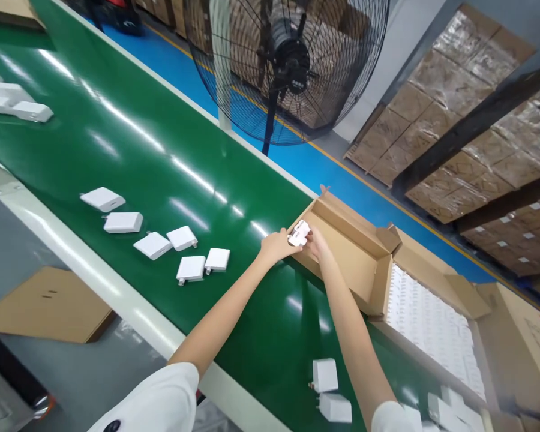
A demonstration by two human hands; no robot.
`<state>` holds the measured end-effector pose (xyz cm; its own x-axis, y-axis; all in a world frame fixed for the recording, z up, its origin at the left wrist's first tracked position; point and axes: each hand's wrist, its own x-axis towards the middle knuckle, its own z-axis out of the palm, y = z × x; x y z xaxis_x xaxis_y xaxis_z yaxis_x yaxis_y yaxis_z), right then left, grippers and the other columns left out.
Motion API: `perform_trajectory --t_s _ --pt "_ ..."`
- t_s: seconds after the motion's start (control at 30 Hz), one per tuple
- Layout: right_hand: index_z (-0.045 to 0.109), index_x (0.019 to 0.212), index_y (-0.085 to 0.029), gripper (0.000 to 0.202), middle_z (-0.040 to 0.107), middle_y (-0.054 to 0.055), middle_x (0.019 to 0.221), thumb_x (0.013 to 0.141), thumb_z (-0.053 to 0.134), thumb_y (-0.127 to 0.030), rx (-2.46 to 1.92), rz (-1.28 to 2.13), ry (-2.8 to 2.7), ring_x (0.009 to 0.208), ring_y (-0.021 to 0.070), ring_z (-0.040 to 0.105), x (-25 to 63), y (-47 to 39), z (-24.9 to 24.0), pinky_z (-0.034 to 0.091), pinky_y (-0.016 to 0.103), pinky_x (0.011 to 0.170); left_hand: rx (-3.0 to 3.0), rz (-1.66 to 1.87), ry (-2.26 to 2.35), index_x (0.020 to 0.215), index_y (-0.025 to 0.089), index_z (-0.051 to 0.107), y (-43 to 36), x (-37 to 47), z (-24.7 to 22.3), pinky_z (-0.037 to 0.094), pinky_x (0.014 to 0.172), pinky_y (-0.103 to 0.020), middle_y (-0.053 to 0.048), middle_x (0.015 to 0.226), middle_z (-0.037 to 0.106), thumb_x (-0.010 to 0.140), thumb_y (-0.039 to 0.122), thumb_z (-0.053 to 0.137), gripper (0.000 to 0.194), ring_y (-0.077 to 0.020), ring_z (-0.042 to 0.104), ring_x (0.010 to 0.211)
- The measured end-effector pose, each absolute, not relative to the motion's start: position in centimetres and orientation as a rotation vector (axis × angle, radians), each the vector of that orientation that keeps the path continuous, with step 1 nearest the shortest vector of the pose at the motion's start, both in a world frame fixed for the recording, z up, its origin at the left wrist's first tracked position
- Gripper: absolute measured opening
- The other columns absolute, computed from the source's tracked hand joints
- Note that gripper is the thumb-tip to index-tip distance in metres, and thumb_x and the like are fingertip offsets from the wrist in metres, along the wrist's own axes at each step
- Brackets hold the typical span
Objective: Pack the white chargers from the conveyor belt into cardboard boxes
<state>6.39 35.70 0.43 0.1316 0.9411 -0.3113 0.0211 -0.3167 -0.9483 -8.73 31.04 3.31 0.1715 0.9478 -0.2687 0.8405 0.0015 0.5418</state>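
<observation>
Both my hands meet over the near left edge of an open cardboard box (337, 240). My left hand (278, 245) is closed around white plug-in power adapters (299, 233), which look like a small cluster; their exact number is hard to make out. From the other side, the fingers of my right hand (317, 245) press on the same adapters. Bare brown cardboard shows inside the box beneath. Several loose white adapters (191, 267) lie on the green conveyor belt (261, 324) left of my arms.
A second box (400, 336) to the right holds tight rows of white adapters (432, 324). More adapters (324, 375) lie near my right forearm and at the belt's far left. A large black fan (292, 60) stands behind the belt. A flat cardboard piece (49, 303) is at lower left.
</observation>
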Motion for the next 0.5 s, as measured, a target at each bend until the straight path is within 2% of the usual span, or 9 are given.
perform_trajectory --t_s 0.1,0.23,0.37,0.43,0.5 --pt "0.042 0.074 -0.023 0.014 0.054 -0.004 0.062 0.083 0.042 -0.033 -1.492 1.283 -0.826 0.062 0.0140 0.058 4.4 36.3 0.0 0.054 0.028 0.064 1.873 0.167 1.672 0.115 0.012 0.050 31.9 -8.3 3.9 0.049 0.081 -0.036 -0.017 0.109 0.066 0.068 0.063 0.057 0.069 -0.0329 0.062 0.103" --pt "0.040 0.068 -0.023 0.017 0.051 -0.004 0.056 0.082 0.044 -0.031 -1.446 1.275 -0.742 0.060 0.0149 0.057 1.8 36.2 1.6 0.054 0.030 0.066 1.883 0.083 1.668 0.116 0.009 0.050 32.4 -8.2 5.5 0.049 0.079 -0.033 -0.017 0.107 0.066 0.072 0.059 0.056 0.067 -0.0308 0.064 0.099" --pt "0.055 0.084 -0.021 0.007 0.064 -0.001 0.077 0.079 0.053 -0.027 -1.418 1.258 -0.745 0.083 0.0180 0.062 5.1 30.8 6.0 0.051 0.037 0.083 1.984 0.160 1.728 0.129 0.009 0.040 28.1 -9.2 7.0 0.045 0.090 -0.038 -0.019 0.126 0.055 0.085 0.051 0.043 0.060 -0.0317 0.056 0.115" --pt "0.061 0.095 -0.024 0.023 0.067 -0.002 0.094 0.072 0.065 -0.020 -1.414 1.235 -0.880 0.098 0.0184 0.060 9.0 24.2 8.4 0.046 0.037 0.094 2.093 0.315 1.611 0.132 0.015 0.038 23.1 -9.5 6.7 0.044 0.093 -0.038 -0.013 0.128 0.055 0.089 0.043 0.040 0.051 -0.0281 0.056 0.113" --pt "0.063 0.107 -0.028 0.031 0.066 0.000 0.110 0.076 0.066 -0.025 -1.467 1.240 -1.558 0.106 0.0212 0.058 12.9 15.2 9.9 0.044 0.040 0.098 2.175 0.274 1.202 0.123 0.022 0.049 16.9 -9.2 5.3 0.047 0.090 -0.033 -0.006 0.118 0.061 0.086 0.035 0.049 0.040 -0.0228 0.062 0.103"
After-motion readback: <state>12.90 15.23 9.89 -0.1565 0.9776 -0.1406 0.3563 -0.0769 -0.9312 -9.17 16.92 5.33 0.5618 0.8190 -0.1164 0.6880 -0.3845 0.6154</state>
